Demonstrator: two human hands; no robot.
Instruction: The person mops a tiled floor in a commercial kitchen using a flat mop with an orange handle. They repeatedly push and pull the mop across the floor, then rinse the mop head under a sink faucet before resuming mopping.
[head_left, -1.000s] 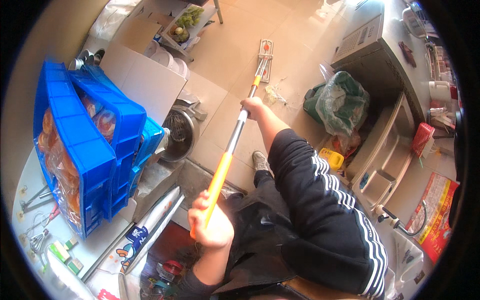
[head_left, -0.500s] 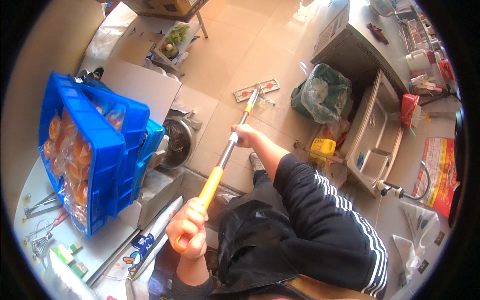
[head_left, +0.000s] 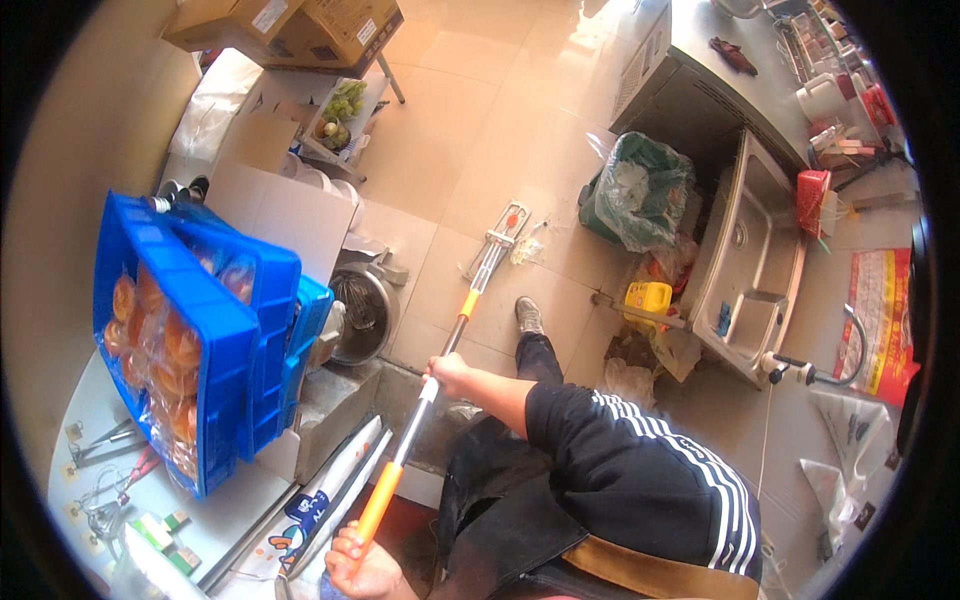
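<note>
My left hand [head_left: 362, 568] is wrapped round the orange grip at the near end of a flat mop [head_left: 408, 440], close to the lower edge. Further along, my right hand [head_left: 447, 375] closes round the metal pole. The pole slants up and away to a narrow rectangular mop head [head_left: 497, 242] on the tiled floor, its long side pointing mostly away from me. Right beside the head lies a small pile of pale, wet-looking scraps [head_left: 527, 250]. My shoe [head_left: 529, 315] stands on the tiles just right of the pole.
Blue crates [head_left: 215, 330] of bagged buns stand on the left counter [head_left: 75, 400], near a metal bowl [head_left: 362, 312] holding a whisk. On the right are a lined green bin [head_left: 640, 190], a yellow jug [head_left: 648, 297] and a steel sink [head_left: 750, 260]. Cardboard boxes [head_left: 300, 30] sit far left.
Both hands have drawn the mop back toward me. Its head has turned from crosswise to mostly lengthwise and come nearer, left of the scraps. A foot shows further forward.
</note>
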